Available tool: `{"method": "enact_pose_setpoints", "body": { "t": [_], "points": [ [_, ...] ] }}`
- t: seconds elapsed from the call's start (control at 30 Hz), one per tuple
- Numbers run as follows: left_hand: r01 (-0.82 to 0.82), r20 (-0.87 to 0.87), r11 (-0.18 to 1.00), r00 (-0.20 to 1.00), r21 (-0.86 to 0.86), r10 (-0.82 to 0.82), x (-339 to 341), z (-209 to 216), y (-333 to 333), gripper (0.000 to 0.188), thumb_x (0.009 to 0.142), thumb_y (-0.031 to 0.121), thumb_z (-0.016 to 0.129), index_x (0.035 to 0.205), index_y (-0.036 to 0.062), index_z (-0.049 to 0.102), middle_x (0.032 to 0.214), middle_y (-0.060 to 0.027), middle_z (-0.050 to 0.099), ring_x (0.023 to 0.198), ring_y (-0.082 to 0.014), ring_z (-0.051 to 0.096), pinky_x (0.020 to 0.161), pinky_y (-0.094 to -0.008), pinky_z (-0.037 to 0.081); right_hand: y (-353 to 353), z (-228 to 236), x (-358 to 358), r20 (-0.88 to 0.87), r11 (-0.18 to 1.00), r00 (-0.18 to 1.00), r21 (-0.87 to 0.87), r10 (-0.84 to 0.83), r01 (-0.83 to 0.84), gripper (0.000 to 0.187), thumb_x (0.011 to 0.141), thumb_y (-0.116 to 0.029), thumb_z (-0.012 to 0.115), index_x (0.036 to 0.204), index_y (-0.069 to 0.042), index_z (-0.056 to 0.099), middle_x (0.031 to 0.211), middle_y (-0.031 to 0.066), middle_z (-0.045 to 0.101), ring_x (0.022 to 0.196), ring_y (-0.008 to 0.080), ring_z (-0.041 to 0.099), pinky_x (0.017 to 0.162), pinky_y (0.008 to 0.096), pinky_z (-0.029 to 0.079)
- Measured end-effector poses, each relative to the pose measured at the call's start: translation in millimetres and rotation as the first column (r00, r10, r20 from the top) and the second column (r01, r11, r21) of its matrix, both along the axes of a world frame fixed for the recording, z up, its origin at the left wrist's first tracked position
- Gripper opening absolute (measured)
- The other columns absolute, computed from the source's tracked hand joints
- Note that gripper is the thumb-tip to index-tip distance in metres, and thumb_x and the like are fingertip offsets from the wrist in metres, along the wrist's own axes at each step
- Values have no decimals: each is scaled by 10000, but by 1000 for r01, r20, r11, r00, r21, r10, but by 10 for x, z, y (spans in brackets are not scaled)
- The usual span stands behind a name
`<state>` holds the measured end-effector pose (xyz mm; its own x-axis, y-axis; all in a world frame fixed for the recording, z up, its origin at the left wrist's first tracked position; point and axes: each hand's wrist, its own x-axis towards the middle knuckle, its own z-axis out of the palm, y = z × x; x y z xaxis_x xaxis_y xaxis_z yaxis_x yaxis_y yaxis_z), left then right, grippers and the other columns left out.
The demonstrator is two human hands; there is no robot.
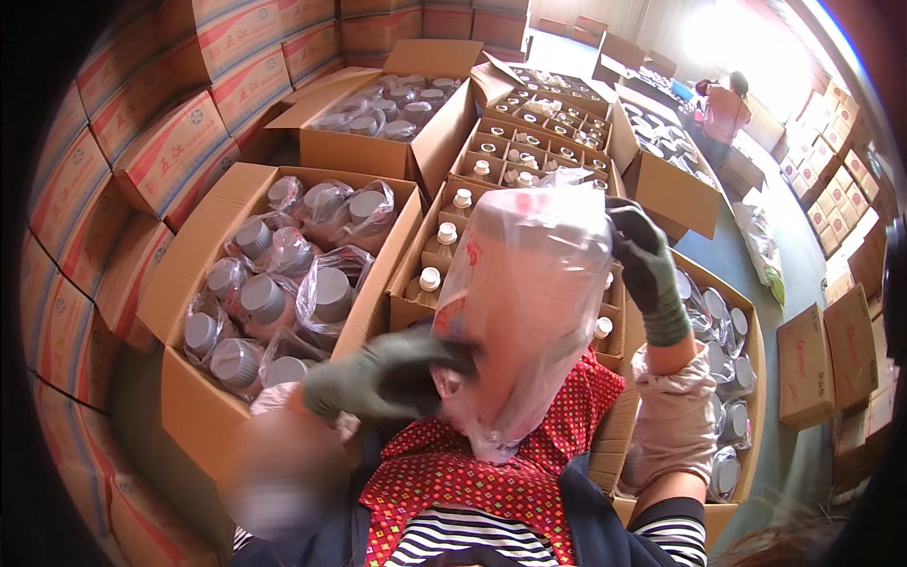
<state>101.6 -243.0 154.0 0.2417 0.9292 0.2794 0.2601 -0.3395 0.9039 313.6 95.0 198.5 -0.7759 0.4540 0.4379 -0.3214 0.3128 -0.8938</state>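
Note:
In front of my chest is a large pinkish jar [539,283] inside a clear plastic bag [491,435], whose gathered end hangs low. My right hand [647,250], in a dark green glove, grips the upper right side of the bagged jar. My left hand [392,373], gloved alike, is smeared by motion at the jar's lower left side; whether its fingers close on the bag cannot be made out. Behind the jar stands a divided carton [406,312] of bottles with white caps [430,279].
An open carton [378,321] of bagged jars with grey lids [265,298] stands at my left, another carton [746,416] of them at my right. Farther back are more open cartons [354,151]. Stacked boxes [179,142] line the left. A person [723,113] works at the far right.

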Motion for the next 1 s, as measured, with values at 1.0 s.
{"method": "enact_pose_setpoints", "body": {
  "t": [1.0],
  "points": [
    [-800, -85, 595, 600, -73, 796, 299, -1690, -259, 556, 968, 220, 680, 1462, 30, 508, 1356, -181, 642, 1253, -321, 634, 1019, -410, 523, 767, -1804, -90, 887, 645, 271, 458, -373, -612, 389, 947, -337, 669, 1214, -59, 715, 1181, 219, 737, 1095, 367, 717, 936, 452, 567]
  ]
}}
